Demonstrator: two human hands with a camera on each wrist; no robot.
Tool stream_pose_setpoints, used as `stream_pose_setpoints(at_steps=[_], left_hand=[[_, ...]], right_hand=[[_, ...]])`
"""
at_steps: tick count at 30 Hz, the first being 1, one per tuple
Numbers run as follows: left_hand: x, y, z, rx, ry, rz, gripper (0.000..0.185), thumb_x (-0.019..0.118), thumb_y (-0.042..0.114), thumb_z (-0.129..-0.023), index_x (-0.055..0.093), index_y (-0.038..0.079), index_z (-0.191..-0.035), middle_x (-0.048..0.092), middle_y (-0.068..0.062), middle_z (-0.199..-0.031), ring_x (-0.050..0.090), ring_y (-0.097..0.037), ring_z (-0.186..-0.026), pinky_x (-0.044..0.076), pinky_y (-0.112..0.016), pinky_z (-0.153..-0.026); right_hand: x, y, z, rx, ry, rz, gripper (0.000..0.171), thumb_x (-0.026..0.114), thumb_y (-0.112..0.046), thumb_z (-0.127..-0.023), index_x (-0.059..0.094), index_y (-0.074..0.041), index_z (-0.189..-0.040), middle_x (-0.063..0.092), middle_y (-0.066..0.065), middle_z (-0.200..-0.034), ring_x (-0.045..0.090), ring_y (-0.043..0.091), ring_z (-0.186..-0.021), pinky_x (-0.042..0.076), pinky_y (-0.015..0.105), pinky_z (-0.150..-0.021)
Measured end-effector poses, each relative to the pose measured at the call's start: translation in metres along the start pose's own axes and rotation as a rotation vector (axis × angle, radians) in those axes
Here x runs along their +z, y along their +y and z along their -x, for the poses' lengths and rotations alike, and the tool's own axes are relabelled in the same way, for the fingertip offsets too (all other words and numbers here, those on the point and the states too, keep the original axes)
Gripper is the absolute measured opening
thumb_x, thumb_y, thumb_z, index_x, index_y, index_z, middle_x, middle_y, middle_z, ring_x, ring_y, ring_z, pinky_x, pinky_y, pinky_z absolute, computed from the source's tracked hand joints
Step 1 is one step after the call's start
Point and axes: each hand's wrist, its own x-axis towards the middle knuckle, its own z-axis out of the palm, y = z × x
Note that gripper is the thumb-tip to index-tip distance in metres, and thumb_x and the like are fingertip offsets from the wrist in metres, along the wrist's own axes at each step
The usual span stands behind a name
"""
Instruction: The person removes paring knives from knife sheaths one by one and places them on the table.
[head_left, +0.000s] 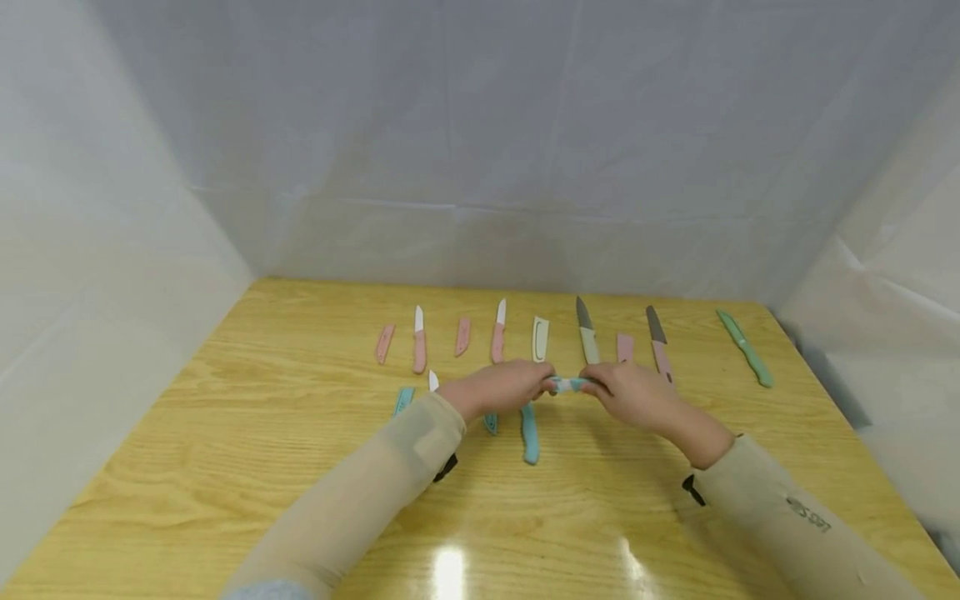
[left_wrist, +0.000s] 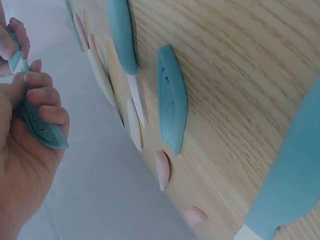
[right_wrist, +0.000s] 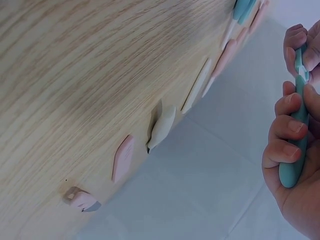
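The small teal-handled knife with a white blade (head_left: 573, 384) is held above the tabletop (head_left: 225, 433), between your hands, its blade partly inside a teal plastic blade sheath (left_wrist: 42, 127). Your left hand (head_left: 501, 386) curls its fingers round the sheath; your right hand (head_left: 636, 395) grips the handle. Below them lie another teal knife (head_left: 529, 433) and, farther back, a row of pink knives and sheaths (head_left: 420, 340).

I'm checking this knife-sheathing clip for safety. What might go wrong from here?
1. The left hand grips the blue sheath close to its mouth, so the white blade might nick a fingertip.
2. The right hand holds the blue knife in mid-air above the table; a slip may drop it among the other knives.
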Motion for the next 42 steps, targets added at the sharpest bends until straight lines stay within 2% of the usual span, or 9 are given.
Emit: stream_pose_setpoints(at_steps=[14,22,30,42], left_hand=[[0.0004,-0.0003,0.0005,-0.003,0.001,-0.009,0.023,0.038,0.026,-0.105,0.054,0.009,-0.109,0.064,-0.013,-0.095,0.042,-0.009,-0.064,0.036,-0.019,-0.059],[-0.001,0.0008,0.0007,-0.002,0.005,-0.004,0.025,0.038,0.024,-0.105,0.055,0.006,-0.108,0.054,-0.003,-0.08,0.041,-0.008,-0.063,0.036,-0.019,-0.058],[-0.0006,0.0,0.0009,0.034,0.004,-0.062,0.021,0.04,0.022,-0.105,0.055,0.006,-0.106,0.065,-0.011,-0.094,0.045,-0.008,-0.065,0.037,-0.018,-0.058],[-0.0008,-0.0002,0.0016,0.04,-0.002,-0.063,0.02,0.04,0.022,-0.105,0.054,0.007,-0.106,0.064,-0.012,-0.089,0.041,-0.007,-0.06,0.033,-0.017,-0.055]], right_hand=[[-0.0004,-0.0002,0.0006,0.012,-0.006,0.01,0.02,0.053,-0.019,-0.1,0.066,-0.006,-0.107,0.064,0.005,-0.079,0.041,0.007,-0.054,0.036,0.024,-0.052],[-0.0013,0.0011,0.0033,0.012,0.005,0.007,0.019,0.053,-0.019,-0.1,0.066,-0.006,-0.107,0.065,0.004,-0.078,0.042,0.007,-0.053,0.036,0.024,-0.052],[-0.0019,0.002,0.0039,0.023,-0.008,0.032,0.018,0.054,-0.018,-0.099,0.066,-0.007,-0.107,0.065,0.005,-0.081,0.043,0.007,-0.056,0.037,0.025,-0.054],[-0.0041,0.001,0.0069,0.034,-0.015,0.036,0.017,0.054,-0.019,-0.099,0.066,-0.008,-0.105,0.062,0.001,-0.077,0.045,0.007,-0.057,0.038,0.026,-0.055]])
